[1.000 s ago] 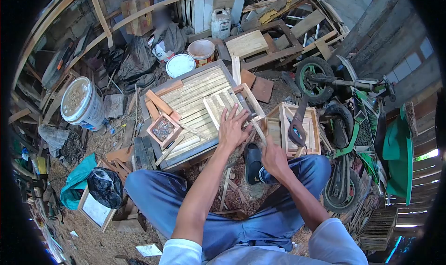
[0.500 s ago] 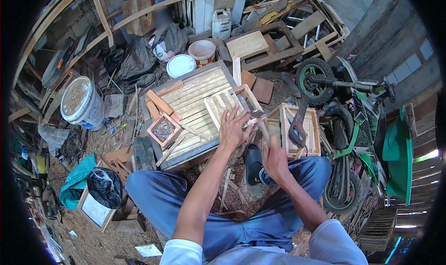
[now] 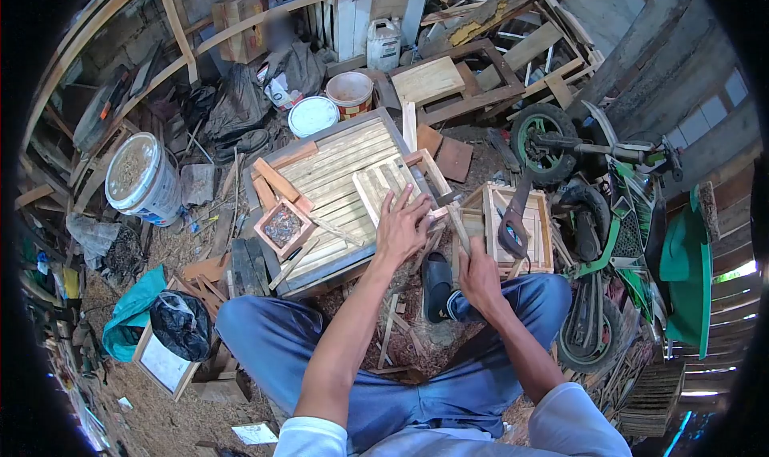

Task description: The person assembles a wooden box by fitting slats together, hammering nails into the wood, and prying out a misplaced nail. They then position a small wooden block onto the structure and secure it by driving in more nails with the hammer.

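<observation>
My left hand (image 3: pixel 403 226) lies with its fingers spread on the near end of a small slatted wooden panel (image 3: pixel 378 181), which rests on a larger slatted board (image 3: pixel 340 165) with a dark frame. In my right hand (image 3: pixel 479 273) is the wooden handle of a hammer (image 3: pixel 458 226); its head is beside the fingertips of my left hand. A narrow wooden frame (image 3: pixel 435 173) touches the panel's right side. On the board's left, a small wooden box (image 3: pixel 283 226) holds small metal-looking pieces, with loose wood strips (image 3: pixel 275 179) behind it.
An open wooden crate (image 3: pixel 545 233) with a dark-handled saw (image 3: pixel 513 226) across it stands right of the board. Farther right lies a green motorbike (image 3: pixel 613 225). Buckets (image 3: pixel 313 116) stand behind the board, another (image 3: pixel 144 178) at left. A sandal (image 3: pixel 437 287) is between my knees.
The hammer and my right hand have shifted slightly to the right, and the hammer head has moved away from the panel. My left hand stays nearly in place.
</observation>
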{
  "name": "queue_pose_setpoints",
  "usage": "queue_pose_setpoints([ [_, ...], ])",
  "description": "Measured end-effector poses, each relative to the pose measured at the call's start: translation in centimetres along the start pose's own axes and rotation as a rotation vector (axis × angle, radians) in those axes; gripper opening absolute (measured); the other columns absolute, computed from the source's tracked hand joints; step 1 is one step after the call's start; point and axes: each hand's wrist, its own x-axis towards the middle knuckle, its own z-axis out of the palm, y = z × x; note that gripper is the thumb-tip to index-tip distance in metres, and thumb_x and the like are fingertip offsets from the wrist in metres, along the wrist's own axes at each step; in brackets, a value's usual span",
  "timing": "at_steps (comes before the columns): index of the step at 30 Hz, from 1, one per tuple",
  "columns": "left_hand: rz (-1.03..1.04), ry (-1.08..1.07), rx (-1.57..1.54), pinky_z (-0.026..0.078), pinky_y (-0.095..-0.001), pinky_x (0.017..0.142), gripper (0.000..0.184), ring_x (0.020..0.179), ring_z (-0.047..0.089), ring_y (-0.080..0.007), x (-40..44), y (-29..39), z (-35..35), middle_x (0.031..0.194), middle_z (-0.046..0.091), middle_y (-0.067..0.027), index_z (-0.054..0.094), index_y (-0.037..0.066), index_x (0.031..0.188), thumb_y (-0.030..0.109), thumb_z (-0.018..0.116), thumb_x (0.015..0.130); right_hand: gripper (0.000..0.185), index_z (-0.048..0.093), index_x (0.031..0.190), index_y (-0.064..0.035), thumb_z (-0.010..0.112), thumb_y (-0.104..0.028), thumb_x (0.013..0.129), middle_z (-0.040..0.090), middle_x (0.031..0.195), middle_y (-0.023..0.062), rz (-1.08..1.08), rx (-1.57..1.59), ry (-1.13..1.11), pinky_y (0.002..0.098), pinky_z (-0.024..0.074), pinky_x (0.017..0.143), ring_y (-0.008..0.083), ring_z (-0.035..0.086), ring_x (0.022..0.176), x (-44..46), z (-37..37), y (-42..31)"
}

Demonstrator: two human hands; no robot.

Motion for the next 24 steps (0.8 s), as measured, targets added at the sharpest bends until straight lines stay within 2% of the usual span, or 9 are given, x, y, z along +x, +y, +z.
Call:
queue_pose_setpoints([
  [13, -0.033, 0.030, -0.028, 0.021, -0.0489, 0.118, 0.031, 0.138, 0.040, -0.0242, 0.2, 0.1, 0.0, 0.131, 0.062, -0.0012, 0.071, 0.014, 0.114, 0.022, 0.062, 0.086, 0.018, 0.041, 0.099, -0.0021, 0.050, -0.018, 0.099, 0.055, 0.066, 0.0306, -0.031, -0.003, -0.048, 0.0613, 0.0382, 0.062, 0.0535, 0.055, 0.068, 0.0, -0.5, -0.2],
  [16, -0.031, 0.023, -0.031, 0.021, -0.0485, 0.118, 0.031, 0.138, 0.040, -0.0241, 0.1, 0.2, -0.2, 0.131, 0.062, -0.0009, 0.071, 0.013, 0.114, 0.022, 0.063, 0.086, 0.017, 0.041, 0.098, -0.0033, 0.051, -0.017, 0.098, 0.057, 0.067, 0.0311, -0.032, -0.021, -0.104, 0.0645, 0.0394, 0.063, 0.0553, 0.055, 0.069, 0.5, -1.5, -1.0],
  [24, -0.012, 0.084, -0.069, 0.023, -0.0496, 0.117, 0.028, 0.138, 0.041, -0.0270, 0.0, 0.0, 0.1, 0.130, 0.063, -0.0031, 0.073, 0.010, 0.108, 0.022, 0.067, 0.083, 0.015, 0.042, 0.101, -0.0032, 0.050, -0.016, 0.097, 0.058, 0.067, 0.0324, -0.036, -0.076, -0.131, 0.0637, 0.0415, 0.062, 0.0554, 0.056, 0.068, 0.8, -1.8, -1.0],
])
